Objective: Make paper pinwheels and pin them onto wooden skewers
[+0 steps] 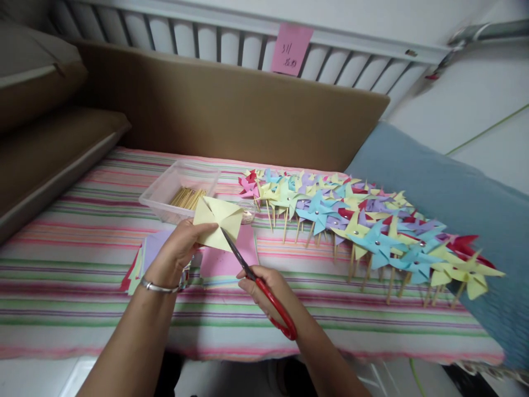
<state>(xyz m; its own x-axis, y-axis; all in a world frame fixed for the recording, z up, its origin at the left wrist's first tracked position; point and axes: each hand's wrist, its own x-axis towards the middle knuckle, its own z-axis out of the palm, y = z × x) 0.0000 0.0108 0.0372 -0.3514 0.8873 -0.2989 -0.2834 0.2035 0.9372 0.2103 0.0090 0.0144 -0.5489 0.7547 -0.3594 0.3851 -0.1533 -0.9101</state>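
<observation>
My left hand [178,245] pinches the left edge of a pale yellow paper square [225,212], with slits running from its corners toward the middle. In my right hand [266,286] is a pair of scissors [268,295] with red handles and dark blades. The blades lie along the square's lower right corner, their tips near its centre. Beneath the square rests a pink paper sheet [231,259] on the cloth. Left of my left wrist, several coloured paper sheets [151,251] lie fanned out, partly hidden by my forearm.
A clear plastic box [161,190] holds many thin wooden sticks [188,198]. Many paper pinwheels [376,242] on sticks crowd the right side of the striped cloth [82,275]. Brown cushions [49,160] border the left, a brown board [231,110] the back, blue fabric [433,176] the right.
</observation>
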